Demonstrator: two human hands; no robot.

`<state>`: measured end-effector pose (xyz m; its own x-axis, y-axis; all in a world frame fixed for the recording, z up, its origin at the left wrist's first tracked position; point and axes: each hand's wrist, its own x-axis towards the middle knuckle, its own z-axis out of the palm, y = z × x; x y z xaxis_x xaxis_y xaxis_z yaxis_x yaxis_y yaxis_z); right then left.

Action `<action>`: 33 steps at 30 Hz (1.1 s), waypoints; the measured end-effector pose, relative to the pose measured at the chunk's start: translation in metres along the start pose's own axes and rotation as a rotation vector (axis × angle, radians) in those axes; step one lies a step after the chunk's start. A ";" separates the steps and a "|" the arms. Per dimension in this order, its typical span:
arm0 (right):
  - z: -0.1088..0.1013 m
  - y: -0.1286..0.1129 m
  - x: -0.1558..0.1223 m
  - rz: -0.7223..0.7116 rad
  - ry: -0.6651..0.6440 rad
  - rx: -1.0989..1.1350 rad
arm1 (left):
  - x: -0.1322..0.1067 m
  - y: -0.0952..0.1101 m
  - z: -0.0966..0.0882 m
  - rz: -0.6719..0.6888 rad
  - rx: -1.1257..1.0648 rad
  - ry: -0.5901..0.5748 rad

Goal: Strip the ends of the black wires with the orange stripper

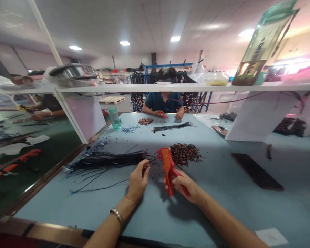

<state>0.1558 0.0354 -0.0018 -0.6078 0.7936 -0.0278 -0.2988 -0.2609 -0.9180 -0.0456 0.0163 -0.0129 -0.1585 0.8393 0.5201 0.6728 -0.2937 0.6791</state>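
Note:
My right hand (182, 184) is wrapped round the handles of an orange and red wire stripper (167, 162), its jaws up and turned toward the left. Close by on the left, my left hand (139, 181) pinches the end of a thin black wire (111, 186) between thumb and fingers. That wire trails left across the table to a blue tip. Just beyond my left hand lies a thick bundle of black wires (113, 159), blue ends to the left. Behind the stripper is a heap of small dark and copper-coloured offcuts (186, 154).
A black phone (257, 171) lies at the right. Across the table (209, 213), a person (163, 103) holds a red tool near a smaller wire bundle (173, 127). A green bottle (115, 119) stands far left. A white shelf (155, 88) spans above, carrying a large bottle (263, 44).

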 end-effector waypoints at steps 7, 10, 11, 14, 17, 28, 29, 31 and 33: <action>-0.004 0.002 -0.012 0.188 -0.096 0.157 | 0.002 -0.008 -0.003 -0.012 0.056 0.035; -0.005 0.002 -0.013 0.218 -0.133 0.180 | 0.004 -0.005 -0.005 0.039 0.039 -0.016; -0.005 0.002 -0.013 0.228 -0.152 0.193 | 0.004 -0.003 -0.005 0.054 0.030 -0.033; -0.005 0.003 -0.014 0.245 -0.210 0.243 | 0.005 0.004 -0.006 0.081 0.003 -0.056; -0.007 0.006 -0.017 0.204 -0.208 0.270 | 0.004 0.008 -0.007 0.096 -0.007 -0.058; -0.007 0.012 -0.024 0.148 -0.141 0.206 | -0.002 0.006 -0.008 0.055 -0.044 -0.039; -0.007 0.012 -0.024 0.147 -0.136 0.209 | -0.003 0.007 -0.007 0.069 -0.044 -0.047; -0.006 0.012 -0.024 0.151 -0.130 0.206 | -0.003 0.008 -0.007 0.106 -0.029 -0.060; -0.006 0.012 -0.024 0.156 -0.131 0.197 | -0.003 0.009 -0.008 0.141 -0.014 -0.063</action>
<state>0.1713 0.0163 -0.0144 -0.7437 0.6611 -0.0994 -0.3240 -0.4864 -0.8114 -0.0446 0.0077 -0.0045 -0.0176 0.8162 0.5775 0.6747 -0.4166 0.6093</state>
